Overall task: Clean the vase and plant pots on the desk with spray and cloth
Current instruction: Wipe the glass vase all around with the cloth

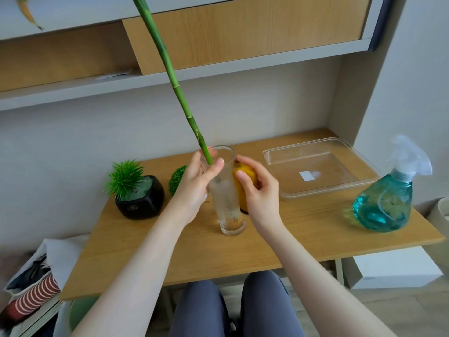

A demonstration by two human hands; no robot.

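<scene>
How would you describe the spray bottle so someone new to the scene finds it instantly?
Start at the wooden desk and go to its right end, past the clear plastic tray. The spray bottle stands upright there, near the front right edge. It alone is teal and translucent, with a wide rounded body of blue-green liquid and a whitish trigger head; the tray is flat and colourless.

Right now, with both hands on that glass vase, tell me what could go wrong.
1. The tall glass vase carries a long bamboo stalk leaning far to the left; the top-heavy load could tip if the left hand lets go.
2. The glass looks misted; the right hand, pressing the yellow cloth against it, may shove it sideways.
3. The black plant pot stands close on the left, within knocking range.
</scene>
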